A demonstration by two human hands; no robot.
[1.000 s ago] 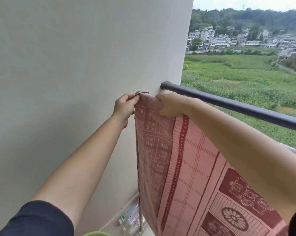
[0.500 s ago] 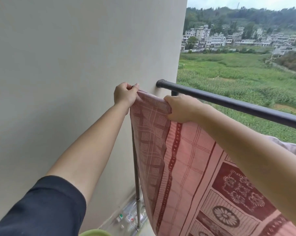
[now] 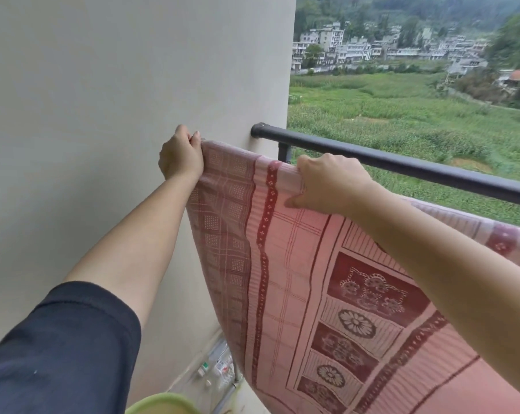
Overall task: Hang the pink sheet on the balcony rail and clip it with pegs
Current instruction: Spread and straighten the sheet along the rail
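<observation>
gripping pink sheet [image 3: 297,264]: left hand [image 3: 179,156] fingers curled round corner, right hand [image 3: 327,183] fingers pinching top edge

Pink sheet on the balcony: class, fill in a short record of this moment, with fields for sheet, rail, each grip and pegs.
sheet: pink, patterned, held up on the near side of the rail, not yet over it
rail: dark bar fixed to the wall
left grip: hand curled round the top corner
right grip: hand holding the top edge
pegs: none visible
</observation>
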